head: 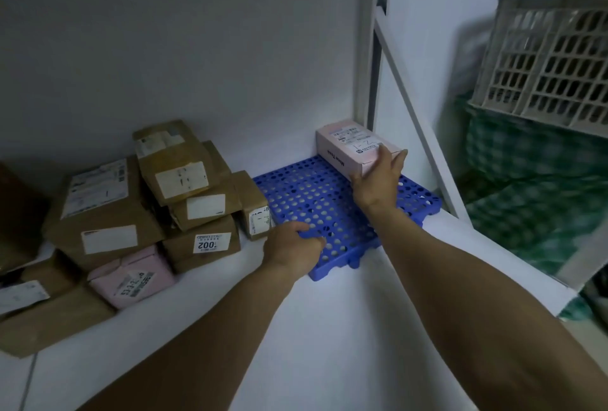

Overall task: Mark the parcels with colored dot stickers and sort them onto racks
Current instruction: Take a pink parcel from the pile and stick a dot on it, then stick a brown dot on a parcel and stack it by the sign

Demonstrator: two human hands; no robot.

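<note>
**Beside both hands: parcels left, pallet between, crates right**

Left of the left hand [292,247], a heap of brown parcels [148,200] sits on the white floor, with a pink parcel [131,275] at its foot; the leftmost boxes are cut off by the frame, and most label print is too small to read. That hand grips the near left edge of the blue perforated pallet [316,200], fingers curled over the rim. Farther right, the right hand [378,180] grasps the near end of a pink box [348,144] resting on the pallet's far corner; its palm hides the box's near face. Right of that hand, past a white frame [411,108], a blurred white crate [552,58] sits above a green crate [533,190], both cut off.
</note>
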